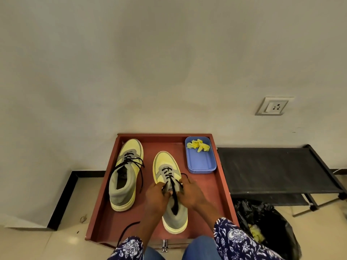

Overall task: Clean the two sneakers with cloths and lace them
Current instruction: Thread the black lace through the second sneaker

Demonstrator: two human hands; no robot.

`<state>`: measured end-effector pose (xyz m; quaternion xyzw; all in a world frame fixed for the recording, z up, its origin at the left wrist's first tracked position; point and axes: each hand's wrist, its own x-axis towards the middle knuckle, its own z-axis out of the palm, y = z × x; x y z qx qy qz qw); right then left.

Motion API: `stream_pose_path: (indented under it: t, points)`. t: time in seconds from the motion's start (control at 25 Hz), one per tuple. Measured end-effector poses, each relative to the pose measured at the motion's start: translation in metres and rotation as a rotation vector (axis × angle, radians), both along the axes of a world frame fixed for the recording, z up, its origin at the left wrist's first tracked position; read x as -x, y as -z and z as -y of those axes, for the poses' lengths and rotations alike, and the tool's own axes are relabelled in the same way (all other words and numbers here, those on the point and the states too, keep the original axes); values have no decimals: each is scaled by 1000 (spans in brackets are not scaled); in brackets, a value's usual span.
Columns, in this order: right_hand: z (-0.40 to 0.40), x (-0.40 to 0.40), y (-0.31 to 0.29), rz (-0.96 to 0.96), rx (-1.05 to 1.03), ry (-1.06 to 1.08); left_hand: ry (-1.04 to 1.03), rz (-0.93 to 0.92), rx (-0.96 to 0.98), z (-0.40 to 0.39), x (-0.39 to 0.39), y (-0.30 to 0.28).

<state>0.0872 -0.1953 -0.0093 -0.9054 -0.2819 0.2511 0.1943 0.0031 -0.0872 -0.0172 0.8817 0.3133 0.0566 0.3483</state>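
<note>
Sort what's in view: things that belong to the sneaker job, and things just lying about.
Job: left sneaker; right sneaker, both hands on its black lace; yellow cloth in blue tray.

Lying about: black bin bag; black rack; wall socket.

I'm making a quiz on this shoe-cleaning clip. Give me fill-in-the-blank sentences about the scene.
1. Both sneakers stand in a ____ tray.
2. The yellow cloth lies in a ____ box.
3. Both hands work the ____ of the right-hand sneaker.

Missing words: red; blue; laces
</note>
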Motion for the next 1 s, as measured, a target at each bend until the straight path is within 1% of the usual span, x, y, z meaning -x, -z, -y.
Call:
stream_pose_path:
  t: [0.12, 0.24, 0.32, 0.48, 0.6, 0.68, 0.8, 0.92, 1.0]
  points:
    - [1, -2, -4, 15, 68, 13, 10, 10, -34, 1, -1, -2]
    - [2, -4, -13, 73, 124, -9, -2, -29, -67, 2, -2, -9]
    - [3, -4, -16, 76, 116, -21, -22, -33, -85, 1, -1, -14]
    - [11, -6, -11, -24, -30, -13, -84, 15, -24, 0, 5, -16]
    - [32, -9, -16, -63, -116, 33, -148, 27, 12, -7, 9, -20]
    - [48, -12, -24, -88, -170, 101, -129, -5, -25, -13, 11, -22]
    - [60, -12, -40, -205, -250, 160, -91, -37, -41, -15, 11, -23]
    - [59, -10, -56, -294, -408, 286, -59, -41, -41, -13, 10, -23]
    - [59, -10, -67, -360, -476, 355, -49, -29, -32, -12, 8, -25]
